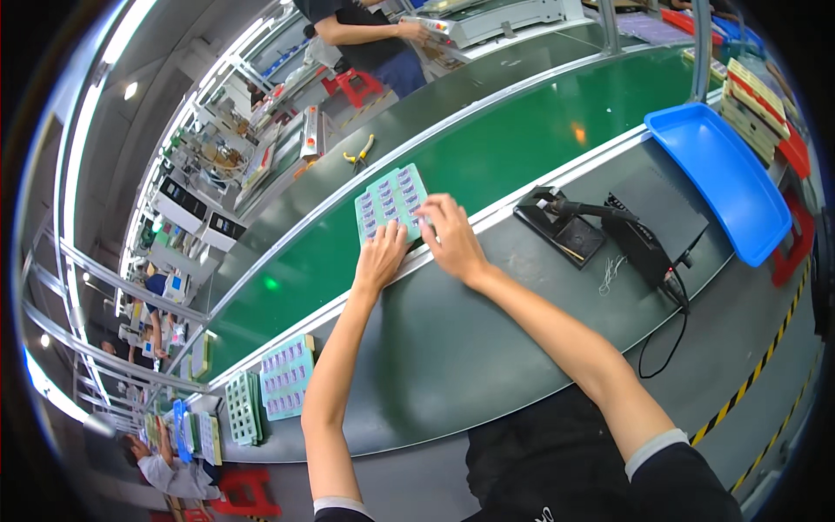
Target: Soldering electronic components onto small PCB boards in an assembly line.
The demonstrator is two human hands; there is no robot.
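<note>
A light green tray (383, 193) filled with rows of small dark and silvery parts lies on the green conveyor belt (513, 130) in front of me. My left hand (381, 255) is at its near edge, fingers bent together onto it. My right hand (452, 239) is over the tray's right near corner, fingers bent and apart; its fingertips touch or hover just above the parts there. Whether a tiny part sits between them is too small to tell. Another filled tray (287, 378) lies on the grey bench left of my left forearm, beside a stack of green trays (243, 409).
To the right on the bench are a black soldering-iron stand (561, 226), a dark box with a cable (652, 222) and thin white wire scraps (611, 272). A blue plastic bin (722, 183) stands at the bench end. Yellow-handled pliers (359, 155) lie beyond the belt; a co-worker (370, 43) stands farther off.
</note>
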